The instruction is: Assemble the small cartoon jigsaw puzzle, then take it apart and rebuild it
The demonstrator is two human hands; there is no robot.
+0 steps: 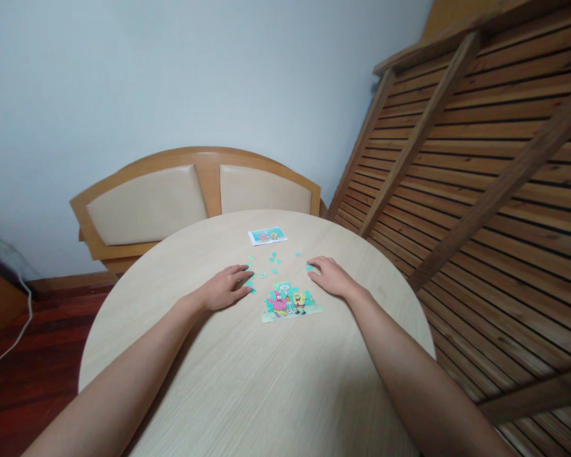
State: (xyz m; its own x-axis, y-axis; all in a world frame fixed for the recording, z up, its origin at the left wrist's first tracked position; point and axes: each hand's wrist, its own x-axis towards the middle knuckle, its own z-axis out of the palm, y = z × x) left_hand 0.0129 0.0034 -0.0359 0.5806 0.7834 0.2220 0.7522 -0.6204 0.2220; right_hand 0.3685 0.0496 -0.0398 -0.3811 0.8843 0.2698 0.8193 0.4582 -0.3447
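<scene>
the part-made puzzle [290, 303] lies flat on the table [228, 381], between the two hands and a bit closer to the body. from the left hand [226, 289], it sits between three and four o'clock of the fingertips. from the right hand [333, 277], it sits near seven o'clock. its long side runs from just under nine o'clock to just over three. both hands are near it, and neither is clearly nearer.

the left fingers are open and spread, with the tips by some loose pieces [262, 275]. i cannot tell if they touch them. the right finger and thumb are apart, with a small blue piece [309, 267] at the gap. i cannot tell if they touch it.

more bits lie at eleven to twelve o'clock of the puzzle. they are thin, blue-green and knobbly. the puzzle has a straight bottom edge, a bumpy top, and pink and yellow cartoon friends. past the bits, a picture card [267, 236] is smooth with a white edge.

the table is round, pale and streaky like wood. behind it is a curved wood board [209, 151] with cream pads. at two o'clock, rough brown slats [457, 190] lean in rows.
</scene>
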